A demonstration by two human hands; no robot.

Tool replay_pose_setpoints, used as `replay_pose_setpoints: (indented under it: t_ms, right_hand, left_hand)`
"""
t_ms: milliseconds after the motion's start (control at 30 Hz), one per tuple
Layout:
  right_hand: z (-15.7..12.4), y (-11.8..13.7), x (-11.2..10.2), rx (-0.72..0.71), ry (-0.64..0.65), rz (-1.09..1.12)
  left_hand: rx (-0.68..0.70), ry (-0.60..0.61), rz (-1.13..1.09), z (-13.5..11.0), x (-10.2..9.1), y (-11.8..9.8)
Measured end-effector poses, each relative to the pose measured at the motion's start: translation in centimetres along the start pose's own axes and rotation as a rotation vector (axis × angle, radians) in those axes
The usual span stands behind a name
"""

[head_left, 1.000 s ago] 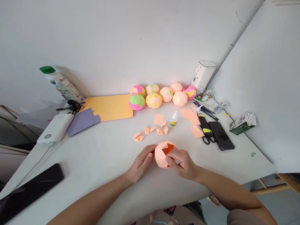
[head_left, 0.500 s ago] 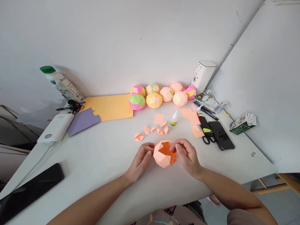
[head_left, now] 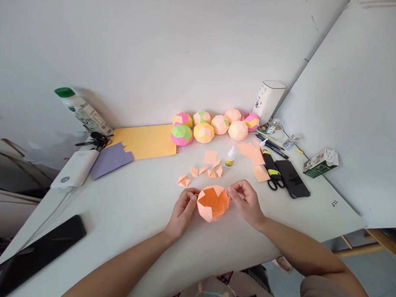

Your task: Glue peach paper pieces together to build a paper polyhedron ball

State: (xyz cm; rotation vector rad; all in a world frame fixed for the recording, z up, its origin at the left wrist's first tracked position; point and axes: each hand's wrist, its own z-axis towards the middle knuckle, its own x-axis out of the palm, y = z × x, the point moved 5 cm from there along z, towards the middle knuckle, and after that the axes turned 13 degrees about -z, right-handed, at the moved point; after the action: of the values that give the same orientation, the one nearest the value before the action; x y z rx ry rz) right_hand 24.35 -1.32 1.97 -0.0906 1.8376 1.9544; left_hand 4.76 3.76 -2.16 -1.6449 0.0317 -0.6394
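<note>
A partly built peach paper ball (head_left: 210, 211), its open top showing an orange inside, is held low over the table's near side. My left hand (head_left: 183, 212) grips its left side between thumb and fingers. On its right rim, my right hand (head_left: 247, 203) pinches the paper with thumb and forefinger. Just beyond lie several small folded peach paper pieces (head_left: 211, 173) and a peach paper square (head_left: 210, 156). Beside them stands a small glue bottle (head_left: 229, 158) with a white nozzle.
Several finished paper balls (head_left: 204, 132) line the wall. Orange paper (head_left: 149, 142) and purple paper (head_left: 109, 162) lie left, near a white power bank (head_left: 74, 170). At right are scissors (head_left: 276, 184), a phone (head_left: 292, 178), pens and a drink carton (head_left: 321, 162). A black device (head_left: 41, 253) lies front left.
The paper ball has shifted slightly left and turned so its opening faces up more. My right fingers have moved from inside the opening to its right rim.
</note>
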Motion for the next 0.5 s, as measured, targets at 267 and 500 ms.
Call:
replay_pose_setpoints:
  t_ms: [267, 500]
  right_hand:
    - [0.9, -0.5, 0.1, 0.030, 0.035, -0.116]
    - [1.3, -1.8, 0.8, 0.154, 0.179, -0.226]
  left_hand:
    - [0.016, 0.017, 0.026, 0.4, -0.2, 0.4]
    - [0.065, 0.128, 0.143, 0.2, 0.2, -0.4]
